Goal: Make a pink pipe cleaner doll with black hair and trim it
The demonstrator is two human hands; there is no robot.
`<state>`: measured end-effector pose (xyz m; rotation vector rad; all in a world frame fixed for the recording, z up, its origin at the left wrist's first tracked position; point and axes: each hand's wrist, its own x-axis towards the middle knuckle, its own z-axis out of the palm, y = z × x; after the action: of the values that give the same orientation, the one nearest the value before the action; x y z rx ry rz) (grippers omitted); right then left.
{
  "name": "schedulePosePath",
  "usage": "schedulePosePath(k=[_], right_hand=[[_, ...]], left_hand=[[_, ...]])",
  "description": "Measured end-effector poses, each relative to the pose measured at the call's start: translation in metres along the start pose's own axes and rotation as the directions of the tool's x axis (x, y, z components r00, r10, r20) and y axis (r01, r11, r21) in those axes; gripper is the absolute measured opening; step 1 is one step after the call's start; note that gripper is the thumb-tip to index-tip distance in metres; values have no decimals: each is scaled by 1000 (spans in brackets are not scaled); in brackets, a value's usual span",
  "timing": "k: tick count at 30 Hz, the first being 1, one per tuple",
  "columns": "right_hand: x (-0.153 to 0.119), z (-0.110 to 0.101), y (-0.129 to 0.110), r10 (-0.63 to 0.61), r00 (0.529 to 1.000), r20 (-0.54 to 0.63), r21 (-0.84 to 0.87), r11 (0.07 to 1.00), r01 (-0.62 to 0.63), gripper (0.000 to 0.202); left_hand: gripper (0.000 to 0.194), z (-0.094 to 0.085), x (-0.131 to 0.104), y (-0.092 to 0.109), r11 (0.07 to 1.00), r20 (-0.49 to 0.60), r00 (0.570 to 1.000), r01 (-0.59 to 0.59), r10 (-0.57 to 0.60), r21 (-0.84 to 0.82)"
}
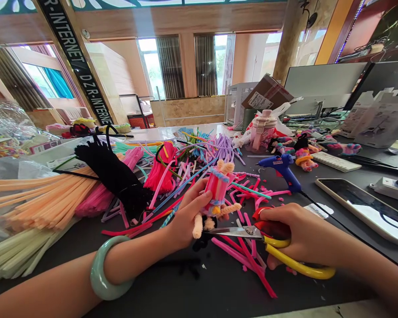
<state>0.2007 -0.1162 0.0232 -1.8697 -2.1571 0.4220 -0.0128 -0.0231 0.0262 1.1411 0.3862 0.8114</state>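
Note:
My left hand point(189, 212) is closed round a small pipe-cleaner doll point(217, 190) with a pink and white striped body, blue trim and peach limbs. The doll hangs with a black and peach part at its lower end. In my right hand point(295, 229) is a pair of scissors point(255, 232) with red and yellow handles. The blades point left and their tips are at the doll's black part; whether they touch it I cannot tell. Cut pink and red pipe-cleaner pieces point(248, 260) lie on the dark table below the scissors.
Bundles of black point(111, 172), peach point(49, 192) and pink pipe cleaners point(161, 168) lie at the left and centre. A blue glue gun point(281, 170) with its cord, a phone point(365, 207), a keyboard point(334, 161) and finished dolls point(305, 152) are on the right. A pink bottle point(262, 130) stands behind.

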Motion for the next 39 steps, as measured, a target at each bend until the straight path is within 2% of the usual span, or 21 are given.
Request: schedulePosePath(k=[10,15,23,27,30,34,39], right_hand=[[0,2,2,18,996,82,97,995,-26,45],[0,1,2,26,997,71,117,992,-34,44],[-1,-1,6,14,999,36,136,991,-19,43],[-2,-3,6,42,996,76,236,970,-59,39],[-2,-3,6,22,998,65,279,960,-40,33],[-3,-5,5,13,1000,16,198,980,-16,35],[-3,-7,0,2,999,-33,34,999,-1,37]], left_hand=[[58,1,-1,0,998,12,1000,26,-27,49],[63,-2,0,-2,998,12,1000,14,-15,65],[57,-7,1,-4,999,32,999,1,-3,44],[51,-6,1,-4,1000,20,1000,20,-20,-14],[48,-3,1,-2,999,-7,1000,17,-17,-33],[48,0,-1,1,999,-64,998,20,-22,-42],[45,-3,0,-2,1000,-50,999,-1,1,-8]])
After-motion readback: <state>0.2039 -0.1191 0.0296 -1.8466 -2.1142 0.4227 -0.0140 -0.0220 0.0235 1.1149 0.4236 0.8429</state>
